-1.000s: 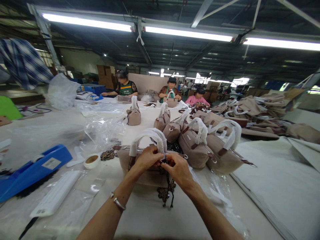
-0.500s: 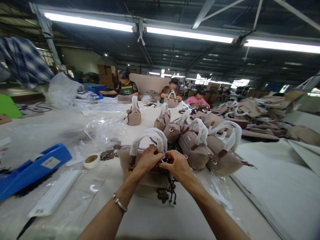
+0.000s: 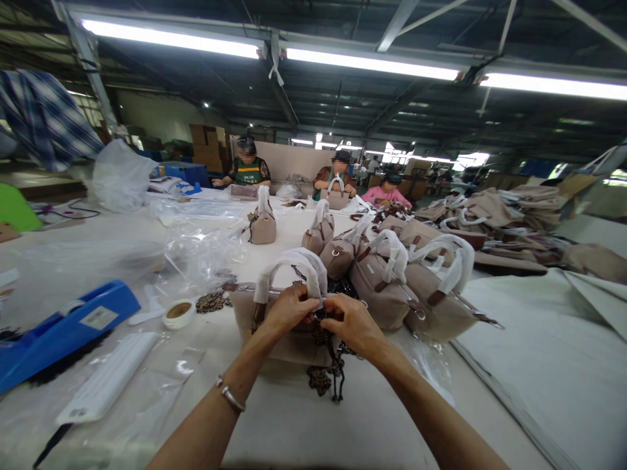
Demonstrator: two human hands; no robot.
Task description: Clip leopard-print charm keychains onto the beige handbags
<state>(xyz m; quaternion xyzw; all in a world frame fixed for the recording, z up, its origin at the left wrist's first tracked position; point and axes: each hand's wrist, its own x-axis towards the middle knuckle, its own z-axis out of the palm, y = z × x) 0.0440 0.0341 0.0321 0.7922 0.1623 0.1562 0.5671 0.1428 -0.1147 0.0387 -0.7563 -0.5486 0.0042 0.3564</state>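
A beige handbag point(image 3: 242, 321) stands on the table before me, its two handles point(image 3: 294, 261) wrapped in white. Close to the right base of the handles, my left hand point(image 3: 290, 312) is closed in a pinch on the bag. My right hand point(image 3: 351, 321) pinches the top of a bag charm, where a bit of metal shows between the fingertips. From there a leopard-print flower point(image 3: 319, 380) and dark beaded cords point(image 3: 337, 378) hang down the bag's side. My fingers hide exactly how charm and bag meet.
Several wrapped-handle handbags point(image 3: 382, 287) stand right of mine; one bag point(image 3: 263, 225) is farther back. Left lie a blue tape dispenser point(image 3: 105, 310), a tape roll point(image 3: 179, 313), a white power strip point(image 3: 108, 375) and clear plastic point(image 3: 200, 245). Co-workers point(image 3: 337, 179) sit opposite.
Both hands stay at the same spot on the handbag, with small finger movements. The charm's cords have shifted slightly. Across the table, a co-worker's arm has drawn back.
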